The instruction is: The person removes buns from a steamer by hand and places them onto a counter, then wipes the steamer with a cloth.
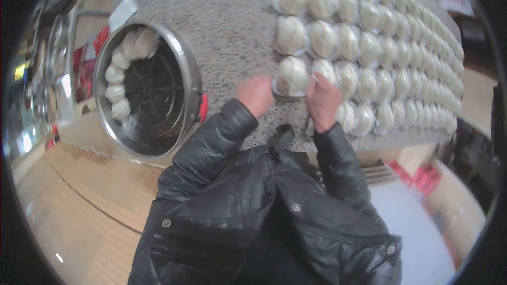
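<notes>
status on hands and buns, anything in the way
Left hand, right hand: either side of one bun, grip blurred. Metal pan partly filled. No obstruction visible.

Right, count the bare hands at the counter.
2: the left hand and the right hand, on either side of a white bun on the speckled counter.

Tan flooring (100, 232) with a dark seam (86, 200) adjoins a speckled grey counter (222, 26).
</notes>
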`<action>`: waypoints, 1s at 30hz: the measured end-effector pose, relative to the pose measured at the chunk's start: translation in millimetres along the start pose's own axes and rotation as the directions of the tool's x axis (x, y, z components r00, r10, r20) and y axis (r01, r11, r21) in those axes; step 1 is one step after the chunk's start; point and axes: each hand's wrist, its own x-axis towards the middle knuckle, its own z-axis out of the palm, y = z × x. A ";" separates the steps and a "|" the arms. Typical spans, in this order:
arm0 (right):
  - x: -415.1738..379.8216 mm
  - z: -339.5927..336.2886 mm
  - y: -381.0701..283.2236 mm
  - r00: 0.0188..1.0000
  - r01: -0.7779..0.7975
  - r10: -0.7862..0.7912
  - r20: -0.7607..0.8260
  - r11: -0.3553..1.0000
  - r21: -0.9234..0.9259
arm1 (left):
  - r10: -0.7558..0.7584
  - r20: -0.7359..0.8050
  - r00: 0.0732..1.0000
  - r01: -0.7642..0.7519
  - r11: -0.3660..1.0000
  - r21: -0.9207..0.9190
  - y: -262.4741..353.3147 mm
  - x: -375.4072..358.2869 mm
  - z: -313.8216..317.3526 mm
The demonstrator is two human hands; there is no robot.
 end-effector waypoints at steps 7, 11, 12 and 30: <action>-5.9 -46.8 -101.3 0.921 0.361 -0.288 -0.264 0.886 0.292 | 0.046 -0.376 0.926 -0.148 0.958 -0.247 -82.7 -104.2 -54.1; -10.9 -55.6 -196.5 0.803 0.591 -0.557 -0.212 0.701 0.400 | -0.404 -0.369 0.837 0.288 0.899 -0.330 -182.7 -152.1 -91.2; -12.3 -53.2 -220.7 0.772 0.623 -0.607 -0.188 0.665 0.412 | -0.491 -0.326 0.808 0.378 0.856 -0.353 -209.5 -164.7 -97.5; -47.9 33.1 -427.6 0.321 0.786 -0.938 0.132 0.341 0.516 | -0.872 0.486 -0.064 -0.064 -0.482 -0.874 -440.8 -209.2 -88.1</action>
